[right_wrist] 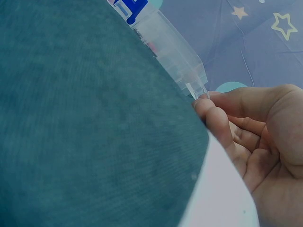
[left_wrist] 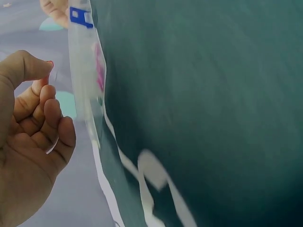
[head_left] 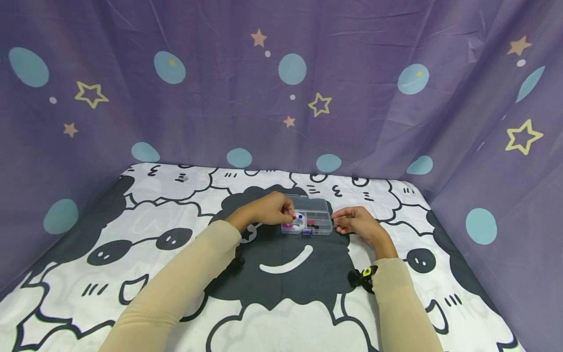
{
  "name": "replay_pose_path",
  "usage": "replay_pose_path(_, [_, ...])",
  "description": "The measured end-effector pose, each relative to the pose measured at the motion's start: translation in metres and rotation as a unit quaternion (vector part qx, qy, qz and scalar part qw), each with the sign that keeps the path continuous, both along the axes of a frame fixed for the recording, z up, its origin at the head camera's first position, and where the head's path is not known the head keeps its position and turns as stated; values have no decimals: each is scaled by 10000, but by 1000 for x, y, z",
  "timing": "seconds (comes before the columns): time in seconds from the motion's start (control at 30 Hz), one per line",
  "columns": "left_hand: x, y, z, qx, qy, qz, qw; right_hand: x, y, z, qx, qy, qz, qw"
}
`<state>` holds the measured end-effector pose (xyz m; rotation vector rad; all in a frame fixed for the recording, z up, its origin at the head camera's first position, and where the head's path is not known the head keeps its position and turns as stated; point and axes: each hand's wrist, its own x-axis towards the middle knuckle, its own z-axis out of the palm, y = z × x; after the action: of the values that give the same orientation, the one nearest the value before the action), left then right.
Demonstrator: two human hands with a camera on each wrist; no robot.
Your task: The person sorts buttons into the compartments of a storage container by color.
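A clear plastic box [head_left: 323, 228] with compartments and a raised lid [head_left: 315, 204] lies on the dark part of the cloth. Small pink, red, blue and black pieces sit in its compartments. My left hand [head_left: 273, 209] is over the box's left side, thumb and forefinger pinching a small red piece [left_wrist: 50, 62] whose shape is mostly hidden. At the right end of the box, my right hand [head_left: 358, 222] grips its clear edge [right_wrist: 203, 90] between thumb and fingertips. A blue latch [head_left: 306, 232] shows on the box's front.
A cloth [head_left: 281, 322] printed with cartoon sheep covers the table. Behind it and along the sides hangs a purple curtain [head_left: 246, 83] with stars and blue ovals. A black band with a yellow ornament [head_left: 367, 274] is on the right wrist.
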<state>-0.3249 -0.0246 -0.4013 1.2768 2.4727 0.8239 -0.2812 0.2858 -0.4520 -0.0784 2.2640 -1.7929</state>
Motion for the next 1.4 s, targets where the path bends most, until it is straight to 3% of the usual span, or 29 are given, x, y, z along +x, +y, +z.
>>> replay_pose_path(0.4, [-5, 30, -11, 192, 151, 146, 9996, -2, 0, -1, 53, 17, -1, 10000])
replay_pose_path(0.6, [-5, 38, -12, 310, 208, 134, 9992, -2, 0, -2, 88, 70, -14, 9999])
replay_pose_path(1.4, [-7, 49, -14, 308, 328, 428, 9981, -3, 3, -2, -41, 137, 142, 9998])
